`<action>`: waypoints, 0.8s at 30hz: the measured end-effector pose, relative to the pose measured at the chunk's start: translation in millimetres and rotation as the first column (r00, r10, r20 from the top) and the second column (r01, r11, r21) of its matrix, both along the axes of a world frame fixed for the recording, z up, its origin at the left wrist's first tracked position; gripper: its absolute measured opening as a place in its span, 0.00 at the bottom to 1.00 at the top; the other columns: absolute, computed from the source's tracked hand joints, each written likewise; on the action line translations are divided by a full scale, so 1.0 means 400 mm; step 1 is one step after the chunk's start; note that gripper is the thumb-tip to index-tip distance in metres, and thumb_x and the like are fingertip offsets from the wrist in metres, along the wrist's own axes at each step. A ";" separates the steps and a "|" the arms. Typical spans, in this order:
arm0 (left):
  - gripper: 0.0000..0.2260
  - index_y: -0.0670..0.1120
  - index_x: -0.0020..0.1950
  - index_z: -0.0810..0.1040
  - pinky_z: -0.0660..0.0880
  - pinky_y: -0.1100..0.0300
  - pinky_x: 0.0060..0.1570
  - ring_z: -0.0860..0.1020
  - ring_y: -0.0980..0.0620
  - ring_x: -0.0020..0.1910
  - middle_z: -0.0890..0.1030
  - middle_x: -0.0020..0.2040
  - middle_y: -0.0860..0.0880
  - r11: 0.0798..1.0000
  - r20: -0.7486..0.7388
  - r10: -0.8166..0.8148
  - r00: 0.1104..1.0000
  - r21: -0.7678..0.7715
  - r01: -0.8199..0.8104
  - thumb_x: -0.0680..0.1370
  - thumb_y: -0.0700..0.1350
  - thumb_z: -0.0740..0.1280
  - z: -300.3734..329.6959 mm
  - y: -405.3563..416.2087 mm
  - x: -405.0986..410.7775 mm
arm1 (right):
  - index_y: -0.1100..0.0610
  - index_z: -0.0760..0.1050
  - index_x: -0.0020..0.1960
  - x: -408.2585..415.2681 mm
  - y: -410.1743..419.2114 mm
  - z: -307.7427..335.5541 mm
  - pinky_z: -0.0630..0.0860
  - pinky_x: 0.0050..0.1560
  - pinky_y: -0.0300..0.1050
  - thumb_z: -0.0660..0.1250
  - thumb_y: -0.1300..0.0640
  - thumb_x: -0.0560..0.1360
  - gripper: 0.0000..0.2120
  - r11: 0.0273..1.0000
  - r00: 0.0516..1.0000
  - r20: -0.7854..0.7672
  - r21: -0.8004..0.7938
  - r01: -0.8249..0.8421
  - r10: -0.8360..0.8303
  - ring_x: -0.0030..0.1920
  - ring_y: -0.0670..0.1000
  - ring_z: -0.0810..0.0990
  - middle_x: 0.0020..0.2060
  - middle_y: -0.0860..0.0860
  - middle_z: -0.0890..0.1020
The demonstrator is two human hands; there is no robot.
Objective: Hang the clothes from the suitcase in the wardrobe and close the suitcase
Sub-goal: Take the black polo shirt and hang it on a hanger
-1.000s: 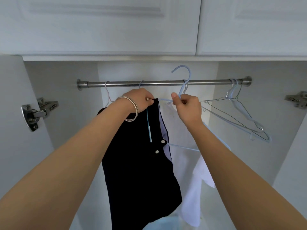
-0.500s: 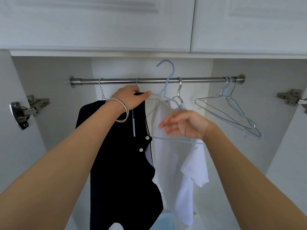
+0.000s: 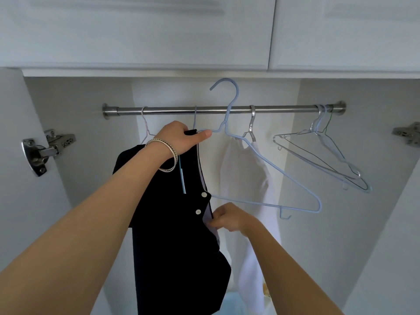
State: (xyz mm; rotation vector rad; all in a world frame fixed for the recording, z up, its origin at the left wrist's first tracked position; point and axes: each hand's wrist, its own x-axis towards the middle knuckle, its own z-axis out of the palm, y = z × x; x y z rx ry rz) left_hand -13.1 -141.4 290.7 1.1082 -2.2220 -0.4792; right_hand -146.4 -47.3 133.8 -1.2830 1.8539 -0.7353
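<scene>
Inside the wardrobe, 1 white garment [image 3: 245, 178] already hangs on the rail [image 3: 204, 109]. Your left hand [image 3: 181, 139] grips the blue hanger [image 3: 268, 164] with the dark shirt [image 3: 172, 235]; your right hand [image 3: 229, 218] pinches its edge. Hanging and the suitcase remain.

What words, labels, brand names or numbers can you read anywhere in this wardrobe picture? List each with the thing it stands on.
None: no readable text shows on the black shirt, the white garment, the blue hanger, the rail or the door hinge.
</scene>
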 end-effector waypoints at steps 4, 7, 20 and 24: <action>0.23 0.45 0.27 0.61 0.58 0.60 0.28 0.63 0.52 0.27 0.63 0.27 0.49 0.997 -0.011 -0.048 0.999 -0.056 0.047 0.75 0.56 0.64 -0.008 -0.022 0.032 | 0.58 0.64 0.35 -0.036 0.006 -0.024 0.63 0.33 0.41 0.60 0.64 0.73 0.10 0.982 0.980 0.100 -0.057 0.179 -0.173 0.33 0.51 0.65 0.29 0.54 0.66; 0.17 0.46 0.30 0.66 0.61 0.60 0.31 0.65 0.53 0.29 0.66 0.30 0.49 0.988 0.070 -0.126 0.990 -0.076 0.131 0.78 0.49 0.61 -0.021 -0.044 0.064 | 0.58 0.66 0.34 -0.095 0.019 -0.034 0.68 0.33 0.44 0.61 0.68 0.74 0.12 0.887 0.877 0.303 -0.160 0.433 -0.373 0.24 0.51 0.69 0.22 0.52 0.70; 0.10 0.42 0.55 0.77 0.66 0.61 0.55 0.73 0.48 0.52 0.77 0.50 0.45 0.973 0.250 -0.226 0.942 0.015 0.229 0.80 0.39 0.58 -0.048 -0.078 0.101 | 0.62 0.75 0.40 -0.236 0.096 0.036 0.73 0.26 0.35 0.63 0.74 0.73 0.09 0.770 0.757 0.473 -0.224 0.598 -0.451 0.27 0.48 0.69 0.29 0.54 0.69; 0.11 0.41 0.57 0.77 0.63 0.66 0.53 0.71 0.52 0.53 0.75 0.51 0.48 0.961 0.290 -0.269 0.919 0.010 0.278 0.79 0.36 0.58 -0.045 -0.064 0.104 | 0.64 0.75 0.44 -0.266 0.107 0.061 0.74 0.24 0.35 0.60 0.75 0.71 0.10 0.735 0.737 0.445 -0.222 0.641 -0.508 0.30 0.49 0.69 0.29 0.54 0.70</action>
